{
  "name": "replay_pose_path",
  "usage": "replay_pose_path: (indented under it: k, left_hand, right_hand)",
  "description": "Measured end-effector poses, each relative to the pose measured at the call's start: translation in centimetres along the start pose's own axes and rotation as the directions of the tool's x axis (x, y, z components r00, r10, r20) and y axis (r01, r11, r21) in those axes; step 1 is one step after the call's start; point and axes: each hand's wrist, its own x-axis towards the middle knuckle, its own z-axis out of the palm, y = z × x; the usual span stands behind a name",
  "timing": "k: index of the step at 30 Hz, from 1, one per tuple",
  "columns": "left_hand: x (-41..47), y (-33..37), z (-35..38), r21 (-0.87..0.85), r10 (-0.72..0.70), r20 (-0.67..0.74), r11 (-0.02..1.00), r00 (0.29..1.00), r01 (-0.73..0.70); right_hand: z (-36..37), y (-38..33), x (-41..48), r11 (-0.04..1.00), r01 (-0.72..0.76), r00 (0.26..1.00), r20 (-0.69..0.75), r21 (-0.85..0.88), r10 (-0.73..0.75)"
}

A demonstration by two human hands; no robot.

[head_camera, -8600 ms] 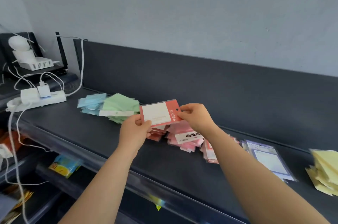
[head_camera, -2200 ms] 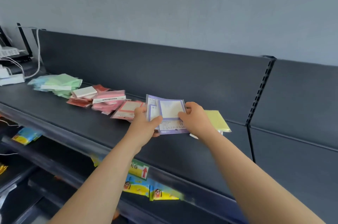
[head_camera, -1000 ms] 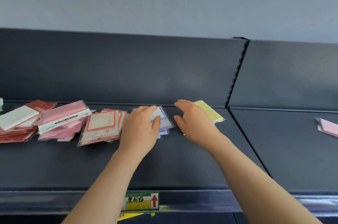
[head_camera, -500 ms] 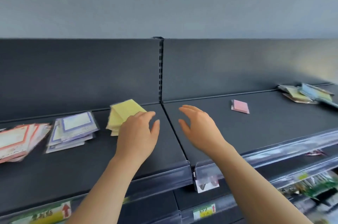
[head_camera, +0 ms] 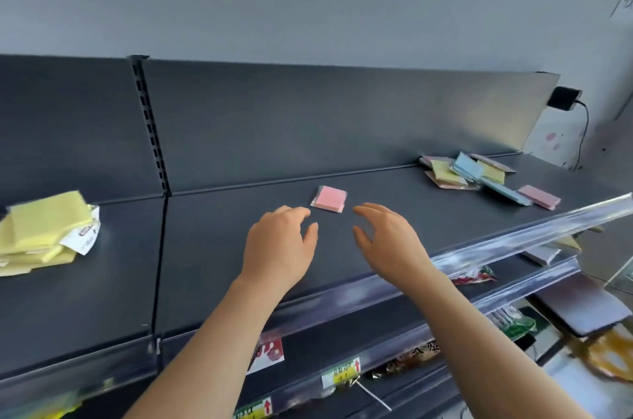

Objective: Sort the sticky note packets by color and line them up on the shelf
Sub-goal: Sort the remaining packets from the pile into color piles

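Head view: left hand (head_camera: pixel 279 244) and right hand (head_camera: pixel 388 240), both loose and empty, just short of pink packet (head_camera: pixel 329 198), whose slick wrapper could slide from a hasty pinch.

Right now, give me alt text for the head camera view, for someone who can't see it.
The left hand and right hand, both open and empty, reach toward a lone pink packet on a dark shelf. A yellow stack lies far left, a mixed-color pile far right.
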Motion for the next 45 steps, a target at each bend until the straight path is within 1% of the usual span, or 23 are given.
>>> replay_pose_path:
  k: [5, 11, 15, 19, 23, 27, 36, 41, 45]
  left_hand:
    - [3.8, 4.2, 3.8, 0.019, 0.045, 0.055, 0.999, 0.997, -0.046]
    - [8.9, 7.1, 8.0, -0.013, 0.113, 0.102, 0.994, 0.988, -0.112]
    - [12.0, 8.9, 10.6, 0.005, 0.127, 0.148, 0.992, 0.981, -0.129]
    - [14.5, 10.9, 13.1, -0.022, 0.124, 0.185, 0.992, 0.975, -0.122]
    - [16.8, 13.5, 15.9, -0.048, 0.110, 0.199, 0.994, 0.974, -0.102]
    - [18.7, 16.4, 19.0, -0.069, 0.074, 0.216, 0.996, 0.974, -0.060]
    - [24.5, 22.4, 26.8, -0.069, -0.010, 0.288, 0.997, 0.957, 0.031]
    - [27.4, 24.1, 30.6, -0.053, -0.054, 0.328, 0.996, 0.943, 0.076]
    - [29.0, 24.7, 32.6, -0.036, -0.108, 0.355, 0.991, 0.929, 0.129]
  right_hand:
    - [-0.9, 6.1, 2.2, 0.998, -0.059, 0.998, -0.024, -0.011, 0.059]
    - [-1.7, 11.8, 5.8, 0.986, -0.166, 0.983, -0.088, -0.020, 0.164]
    - [-2.5, 15.8, 7.5, 0.971, -0.236, 0.967, -0.112, -0.039, 0.230]
    - [-3.0, 20.2, 9.0, 0.952, -0.304, 0.947, -0.118, -0.040, 0.298]
    - [-3.6, 24.6, 10.7, 0.940, -0.338, 0.935, -0.131, -0.046, 0.330]
    - [-4.7, 29.3, 12.9, 0.930, -0.362, 0.929, -0.108, -0.065, 0.354]
    - [-5.9, 41.3, 19.7, 0.915, -0.396, 0.918, -0.006, -0.078, 0.397]
    - [-5.5, 45.8, 23.2, 0.899, -0.422, 0.896, 0.097, -0.116, 0.433]
    - [-4.5, 47.7, 25.4, 0.895, -0.426, 0.877, 0.182, -0.134, 0.445]
